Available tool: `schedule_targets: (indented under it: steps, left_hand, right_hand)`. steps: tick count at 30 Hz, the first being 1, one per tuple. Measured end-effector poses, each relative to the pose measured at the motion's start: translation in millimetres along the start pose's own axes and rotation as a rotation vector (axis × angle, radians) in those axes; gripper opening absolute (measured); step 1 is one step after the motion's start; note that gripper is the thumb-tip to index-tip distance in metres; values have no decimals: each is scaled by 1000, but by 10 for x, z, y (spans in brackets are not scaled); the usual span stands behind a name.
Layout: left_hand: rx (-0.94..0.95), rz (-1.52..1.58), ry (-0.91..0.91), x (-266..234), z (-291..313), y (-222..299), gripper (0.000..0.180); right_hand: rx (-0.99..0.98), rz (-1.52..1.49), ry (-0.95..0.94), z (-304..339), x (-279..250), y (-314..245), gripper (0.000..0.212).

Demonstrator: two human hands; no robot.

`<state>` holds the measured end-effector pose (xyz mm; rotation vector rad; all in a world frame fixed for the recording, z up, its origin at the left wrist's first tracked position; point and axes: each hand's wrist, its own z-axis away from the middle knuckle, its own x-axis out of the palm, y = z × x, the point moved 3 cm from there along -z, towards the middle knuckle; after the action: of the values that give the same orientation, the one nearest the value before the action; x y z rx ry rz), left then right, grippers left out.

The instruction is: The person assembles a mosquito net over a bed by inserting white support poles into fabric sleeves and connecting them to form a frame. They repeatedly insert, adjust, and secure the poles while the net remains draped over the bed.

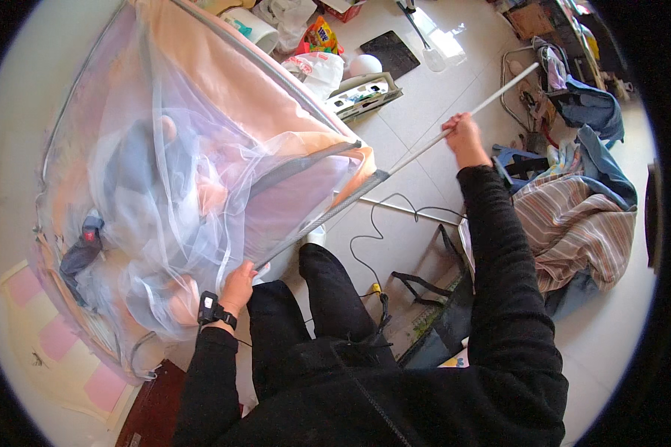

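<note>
A tent (201,82) of pale orange and lilac cloth with sheer white netting spreads over the left half. In my raised right hand (464,139) is a thin white pole (425,151), slanting from the upper right down to the tent's corner. There it meets a grey fabric sleeve (317,222) on the tent's edge and its lower part is hidden. My left hand (237,290), with a black device strapped at the wrist, is closed around the sleeve's lower end beside my knee. A second grey strip (306,159) runs along the netting nearby.
A black cable (358,238) loops over the tiled floor before my legs. To the right lie a striped cloth (574,223) and jeans (593,108) in a heap. A dark bag (440,339) stands by my right thigh. Bags and an open box (365,97) sit beyond the tent.
</note>
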<state>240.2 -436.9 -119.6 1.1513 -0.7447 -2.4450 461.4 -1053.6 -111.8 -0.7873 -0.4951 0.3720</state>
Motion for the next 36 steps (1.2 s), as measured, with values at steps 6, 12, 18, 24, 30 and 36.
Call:
schedule_targets:
  steps: [6,12,18,24,30,36]
  left_hand:
    - [-49,30,-30,-149,110,-130,10]
    - [-143,96,-87,-100,25,30,33]
    - [-162,191,-73,-80,-318,504,53]
    - [88,268,76,77,-1136,1361,57]
    - [43,53,3,215,-1513,1763,34]
    - [113,-191,55,254,-1495,1617,28]
  right_hand:
    - [-116,-44,-62,-111,-28,-477,22]
    - [312,-92,-115,1332,189,1493,23]
    - [262,171,-115,1944,414,1828,23]
    - [288,206,-135,1954,484,1913,23]
    - [310,248,-215,2024,434,2090,24]
    - [132,398,-210,1812,416,1964,25]
